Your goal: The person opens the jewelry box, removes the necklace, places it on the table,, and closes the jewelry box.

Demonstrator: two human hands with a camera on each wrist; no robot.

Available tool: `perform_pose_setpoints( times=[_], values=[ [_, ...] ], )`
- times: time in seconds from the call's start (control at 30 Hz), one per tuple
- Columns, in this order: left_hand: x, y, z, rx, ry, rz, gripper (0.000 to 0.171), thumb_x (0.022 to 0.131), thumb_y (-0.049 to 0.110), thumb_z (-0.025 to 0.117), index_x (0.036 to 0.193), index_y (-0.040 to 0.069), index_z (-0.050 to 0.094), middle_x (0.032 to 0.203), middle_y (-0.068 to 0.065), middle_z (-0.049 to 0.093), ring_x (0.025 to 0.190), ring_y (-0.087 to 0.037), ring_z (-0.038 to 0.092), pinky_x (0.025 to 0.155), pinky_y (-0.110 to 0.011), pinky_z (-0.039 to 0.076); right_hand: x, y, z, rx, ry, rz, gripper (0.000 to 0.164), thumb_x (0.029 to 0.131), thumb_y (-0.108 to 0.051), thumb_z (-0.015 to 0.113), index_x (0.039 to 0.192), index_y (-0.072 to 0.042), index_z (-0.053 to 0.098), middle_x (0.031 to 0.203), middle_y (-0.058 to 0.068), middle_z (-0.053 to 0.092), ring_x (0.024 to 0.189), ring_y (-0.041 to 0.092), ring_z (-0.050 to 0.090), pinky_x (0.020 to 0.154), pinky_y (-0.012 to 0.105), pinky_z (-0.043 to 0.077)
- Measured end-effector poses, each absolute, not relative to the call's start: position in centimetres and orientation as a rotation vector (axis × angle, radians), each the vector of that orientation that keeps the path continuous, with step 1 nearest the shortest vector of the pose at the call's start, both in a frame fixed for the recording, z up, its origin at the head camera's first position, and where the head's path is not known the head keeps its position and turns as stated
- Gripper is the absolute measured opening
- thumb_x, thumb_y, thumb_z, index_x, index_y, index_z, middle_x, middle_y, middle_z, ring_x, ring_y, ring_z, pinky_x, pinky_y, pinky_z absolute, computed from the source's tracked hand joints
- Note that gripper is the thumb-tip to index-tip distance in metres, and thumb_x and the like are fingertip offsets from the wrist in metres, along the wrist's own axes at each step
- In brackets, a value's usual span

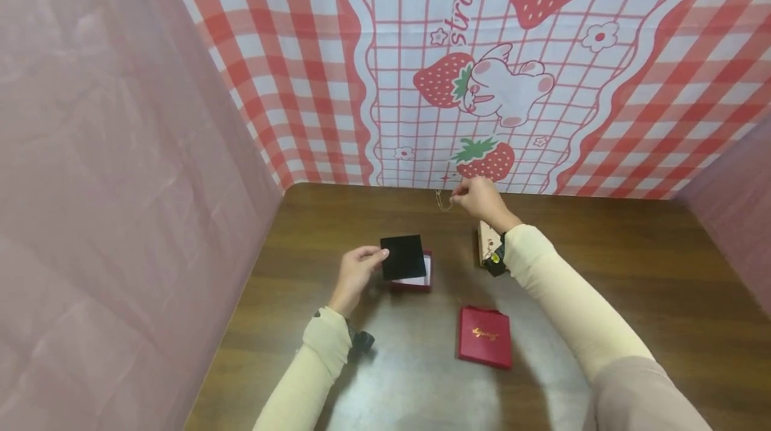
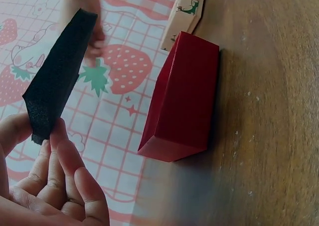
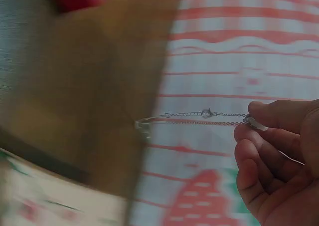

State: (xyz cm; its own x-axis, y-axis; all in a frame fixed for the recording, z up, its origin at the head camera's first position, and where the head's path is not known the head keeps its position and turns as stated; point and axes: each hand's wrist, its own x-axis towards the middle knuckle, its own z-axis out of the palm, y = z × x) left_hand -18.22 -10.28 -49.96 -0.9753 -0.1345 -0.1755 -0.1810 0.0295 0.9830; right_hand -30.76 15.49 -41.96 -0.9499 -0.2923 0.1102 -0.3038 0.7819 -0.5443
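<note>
Between thumb and fingers my left hand (image 1: 355,274) pinches a square black foam pad (image 1: 402,257) by its edge. In the left wrist view the foam pad (image 2: 60,71) is tilted, its thin side showing. Below it stands a red box base (image 2: 187,96) with a white interior (image 1: 421,280), partly covered by the pad in the head view. My right hand (image 1: 482,202) is raised near the back of the table, pinching a fine chain bracelet (image 3: 199,122) that dangles from the fingertips. A small round charm (image 3: 207,113) sits on the chain.
A red box lid (image 1: 484,337) with gold lettering lies on the wooden table (image 1: 409,377), nearer the front. Under the right forearm is a cream patterned box (image 1: 488,243), partly hidden. A strawberry-print cloth (image 1: 415,116) hangs behind the table; a pink curtain (image 1: 120,183) borders the left.
</note>
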Motion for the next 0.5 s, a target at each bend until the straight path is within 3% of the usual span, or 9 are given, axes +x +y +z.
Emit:
perform_pose_setpoints(
  times=[0.2, 0.37, 0.5],
  values=[
    [-18.2, -10.1, -50.1, -0.33, 2.25, 2.105, 0.032, 0.087, 0.022, 0.073, 0.104, -0.004, 0.069, 0.098, -0.014, 0.072, 0.076, -0.011, 0.065, 0.088, -0.046, 0.055, -28.5, 15.5, -46.4, 0.49, -2.975, 0.889, 0.012, 0.083, -0.009, 0.07, 0.086, 0.001, 0.075, 0.082, 0.015, 0.074, 0.072, 0.025, 0.066, 0.07, 0.039, 0.054],
    [-18.1, -10.4, -50.3, -0.346, 2.261, 2.094, 0.033, 0.087, 0.023, 0.073, 0.105, -0.004, 0.069, 0.1, -0.016, 0.072, 0.077, -0.011, 0.064, 0.089, -0.047, 0.054, -26.4, 14.9, -47.8, 0.542, -2.976, 0.915, 0.009, 0.082, -0.009, 0.07, 0.083, -0.001, 0.075, 0.076, 0.011, 0.073, 0.065, 0.015, 0.061, 0.06, 0.029, 0.049],
    [-18.0, -10.4, -50.2, -0.347, 2.262, 2.085, 0.034, 0.087, 0.023, 0.073, 0.105, -0.004, 0.069, 0.101, -0.017, 0.072, 0.078, -0.012, 0.064, 0.089, -0.048, 0.054, -25.1, 14.8, -48.3, 0.583, -2.987, 0.883, 0.007, 0.081, -0.008, 0.07, 0.08, -0.002, 0.074, 0.074, 0.009, 0.073, 0.064, 0.015, 0.061, 0.061, 0.031, 0.05]
  ],
)
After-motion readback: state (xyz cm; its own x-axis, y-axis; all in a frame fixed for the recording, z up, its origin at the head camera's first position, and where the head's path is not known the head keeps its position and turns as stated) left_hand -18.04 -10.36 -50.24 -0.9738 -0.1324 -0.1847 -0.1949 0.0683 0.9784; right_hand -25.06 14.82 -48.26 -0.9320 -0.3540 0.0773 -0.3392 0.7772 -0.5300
